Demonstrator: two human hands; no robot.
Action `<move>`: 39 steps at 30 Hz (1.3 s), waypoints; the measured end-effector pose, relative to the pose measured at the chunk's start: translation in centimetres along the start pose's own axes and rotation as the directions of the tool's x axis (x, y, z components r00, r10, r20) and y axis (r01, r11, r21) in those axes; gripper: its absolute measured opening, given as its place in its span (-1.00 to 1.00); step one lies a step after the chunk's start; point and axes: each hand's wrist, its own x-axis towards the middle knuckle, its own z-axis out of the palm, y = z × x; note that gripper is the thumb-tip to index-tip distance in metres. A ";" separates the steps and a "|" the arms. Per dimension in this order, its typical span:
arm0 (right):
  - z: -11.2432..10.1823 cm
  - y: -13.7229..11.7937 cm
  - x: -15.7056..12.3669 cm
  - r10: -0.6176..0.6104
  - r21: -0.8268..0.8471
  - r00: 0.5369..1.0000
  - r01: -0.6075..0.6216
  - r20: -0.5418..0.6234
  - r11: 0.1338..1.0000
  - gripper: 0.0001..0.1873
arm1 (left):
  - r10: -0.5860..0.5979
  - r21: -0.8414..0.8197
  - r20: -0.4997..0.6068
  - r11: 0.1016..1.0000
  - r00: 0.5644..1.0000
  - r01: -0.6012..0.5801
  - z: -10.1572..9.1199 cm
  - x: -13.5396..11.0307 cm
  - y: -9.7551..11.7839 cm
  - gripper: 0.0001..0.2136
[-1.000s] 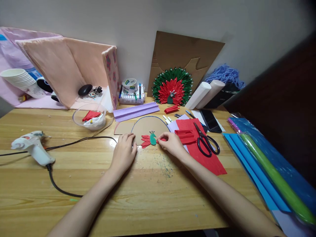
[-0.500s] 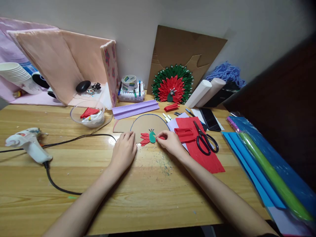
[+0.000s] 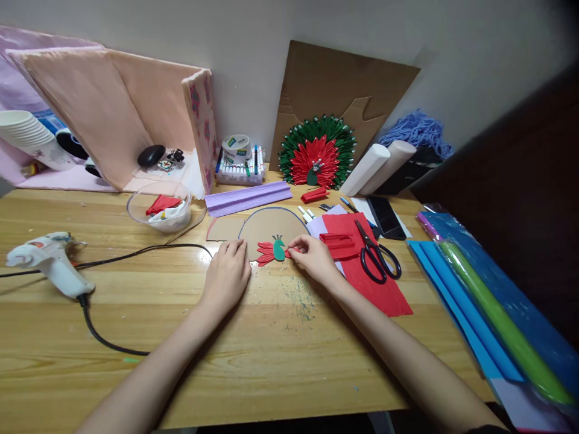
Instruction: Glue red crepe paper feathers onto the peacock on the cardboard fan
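Observation:
A piece of cardboard (image 3: 274,223) with a blue curved outline lies on the table. Near its front edge is a small green peacock body (image 3: 279,248) with a crest, and several red paper feathers (image 3: 265,252) fan out on its left. My left hand (image 3: 228,265) rests flat on the cardboard's left side, fingers stretched out and holding nothing. On the body's right side, my right hand (image 3: 312,256) pinches a red paper feather (image 3: 294,249), partly hidden by the fingertips. Black-handled scissors (image 3: 380,259) lie on red crepe paper (image 3: 384,295) to the right of that hand.
A glue gun (image 3: 52,259) lies at left, its black cord running toward my left hand. A clear bowl (image 3: 136,208) holds red and white scraps. Behind stands a finished green-and-red peacock (image 3: 344,147) against cardboard. Markers, a phone (image 3: 385,217) and paper packs (image 3: 493,313) lie to the right.
My right hand has shifted very slightly to the right beside the peacock body, still pinching the red feather. My left hand stays in place. The view has tilted a little.

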 end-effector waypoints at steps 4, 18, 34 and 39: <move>-0.1 -0.1 0.1 -0.012 -0.007 1.000 0.012 0.018 1.000 -0.88 | 0.002 0.012 0.005 1.000 1.000 -0.002 0.0 0.0 0.0 -0.66; -2.1 -0.5 -0.8 -0.026 -0.033 0.997 0.024 -0.078 0.999 -0.87 | 0.009 0.029 0.015 1.000 1.000 -0.009 -0.1 0.0 0.0 -0.66; -1.6 1.7 -2.0 -0.500 -0.173 0.866 0.491 -0.007 0.854 -0.89 | 0.026 0.059 0.014 0.998 1.000 -0.027 -0.3 0.1 0.0 -0.66; -1.3 1.9 -1.7 -0.510 -0.189 0.860 0.498 -0.018 0.846 -0.90 | 0.027 0.062 0.016 0.998 0.999 -0.028 -0.3 0.2 0.0 -0.65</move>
